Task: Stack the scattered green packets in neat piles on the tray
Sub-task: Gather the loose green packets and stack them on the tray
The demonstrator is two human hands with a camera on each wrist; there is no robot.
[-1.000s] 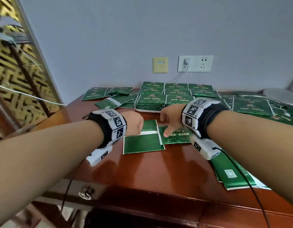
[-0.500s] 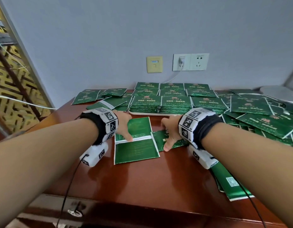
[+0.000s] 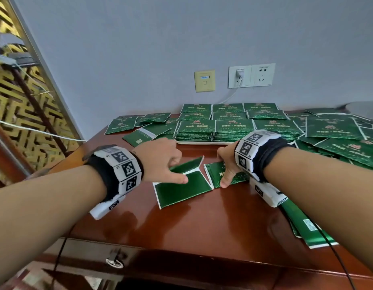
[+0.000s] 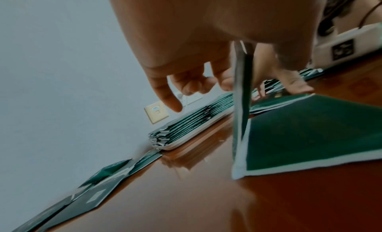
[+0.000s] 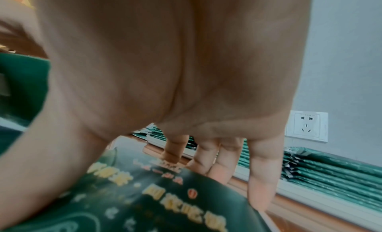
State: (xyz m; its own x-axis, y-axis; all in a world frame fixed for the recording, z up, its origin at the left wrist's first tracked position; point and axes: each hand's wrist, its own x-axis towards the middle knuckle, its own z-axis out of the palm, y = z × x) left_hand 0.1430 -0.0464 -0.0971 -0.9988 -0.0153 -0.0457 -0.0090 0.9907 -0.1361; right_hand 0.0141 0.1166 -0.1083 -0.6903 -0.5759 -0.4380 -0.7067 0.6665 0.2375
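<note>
Packets in both hands, low over the tabletop (image 3: 202, 222), just short of the tray (image 3: 199, 142). Left hand (image 3: 160, 162) pinches a plain-backed packet (image 3: 186, 165) by its edge, tilting it up off a second packet (image 3: 181, 190) lying flat — probably to separate the two. Right hand (image 3: 227, 164) has its fingers (image 5: 261, 183) straight, pressing a printed packet (image 3: 227, 176) down at its far edge, thumb at the near edge — likely squaring it for pickup. Foil-glossy, dark green, white-bordered, gold lettering. Tray holds neat piles (image 3: 233, 127); loose packets (image 3: 336, 130) lie scattered either side.
</note>
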